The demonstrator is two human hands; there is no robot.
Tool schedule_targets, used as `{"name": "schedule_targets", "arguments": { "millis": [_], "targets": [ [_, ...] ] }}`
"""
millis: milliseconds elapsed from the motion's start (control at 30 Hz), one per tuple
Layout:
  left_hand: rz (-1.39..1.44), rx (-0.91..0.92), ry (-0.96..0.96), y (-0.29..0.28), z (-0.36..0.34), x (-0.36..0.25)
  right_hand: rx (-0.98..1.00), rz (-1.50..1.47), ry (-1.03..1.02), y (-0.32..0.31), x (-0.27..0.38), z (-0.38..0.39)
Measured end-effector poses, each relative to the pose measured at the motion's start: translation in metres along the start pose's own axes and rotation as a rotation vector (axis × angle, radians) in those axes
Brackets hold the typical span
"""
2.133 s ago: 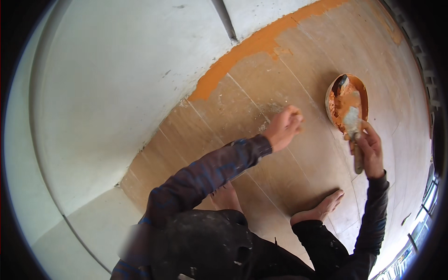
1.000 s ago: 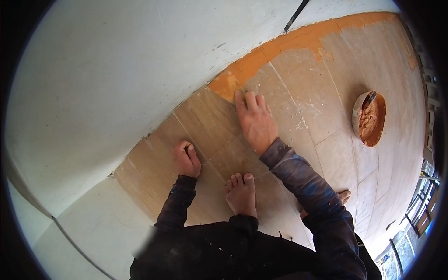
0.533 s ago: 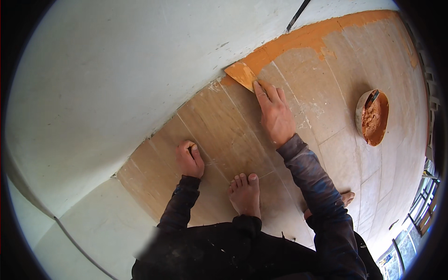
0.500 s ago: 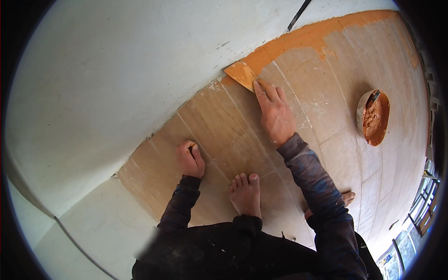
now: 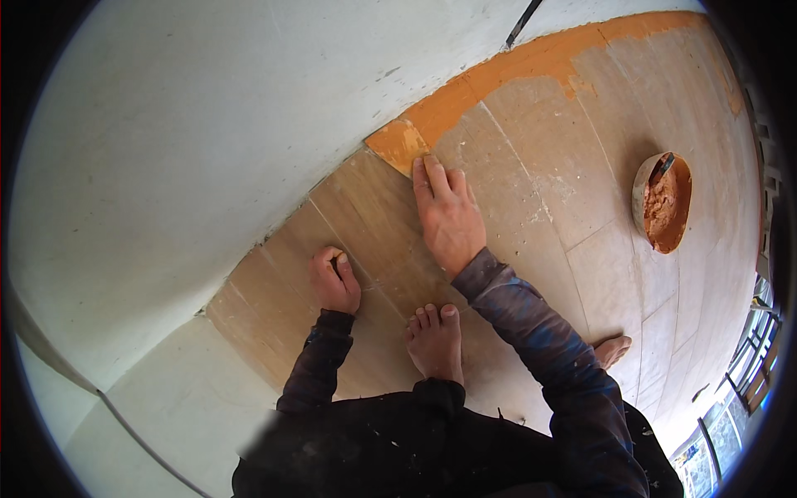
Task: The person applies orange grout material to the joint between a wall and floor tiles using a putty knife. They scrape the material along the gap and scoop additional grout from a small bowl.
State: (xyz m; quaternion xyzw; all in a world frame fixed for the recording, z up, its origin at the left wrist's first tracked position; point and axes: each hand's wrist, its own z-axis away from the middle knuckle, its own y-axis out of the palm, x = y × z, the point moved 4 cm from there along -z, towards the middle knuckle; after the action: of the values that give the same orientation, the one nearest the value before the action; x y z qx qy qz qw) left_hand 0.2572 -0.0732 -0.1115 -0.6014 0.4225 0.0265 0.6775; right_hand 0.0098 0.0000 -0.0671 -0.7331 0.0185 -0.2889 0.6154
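My right hand (image 5: 450, 216) grips a flat spreader (image 5: 397, 145), its blade smeared with orange paste, at the foot of the white wall (image 5: 191, 133) where the orange band (image 5: 490, 79) ends. Its fingertips press on the blade's near corner. My left hand (image 5: 334, 280) is curled closed low over the wood-look floor (image 5: 365, 191), nearer the wall corner; what is inside it I cannot make out. An oval bowl (image 5: 664, 212) of pinkish-orange paste, with a dark-handled tool (image 5: 662, 166) in it, stands on the floor to the right.
My bare feet (image 5: 433, 344) are on the planks below my hands. A dark strip (image 5: 523, 23) runs on the upper wall. A pale floor or ledge (image 5: 158, 390) meets the planks at the lower left. Railings or frames (image 5: 751, 340) show at the far right.
My right hand has moved down and left with the spreader along the wall's foot since half a second ago. Earlier it held a tool over the bowl. My left hand has stayed still lately.
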Motion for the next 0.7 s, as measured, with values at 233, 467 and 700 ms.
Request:
{"name": "schedule_targets", "arguments": {
  "millis": [233,467,700],
  "targets": [
    [0.008,-0.009,-0.014,-0.006,0.001,0.016,0.070,0.065,-0.083,0.015,0.031,0.003],
    [-0.358,-0.156,0.276,0.005,0.010,0.048,0.000,-0.238,-0.179,0.011,0.019,0.015],
    [-0.062,-0.059,-0.064,0.011,0.017,0.035,0.077,-0.556,-0.092,0.016,0.011,0.031]
  ]
}}
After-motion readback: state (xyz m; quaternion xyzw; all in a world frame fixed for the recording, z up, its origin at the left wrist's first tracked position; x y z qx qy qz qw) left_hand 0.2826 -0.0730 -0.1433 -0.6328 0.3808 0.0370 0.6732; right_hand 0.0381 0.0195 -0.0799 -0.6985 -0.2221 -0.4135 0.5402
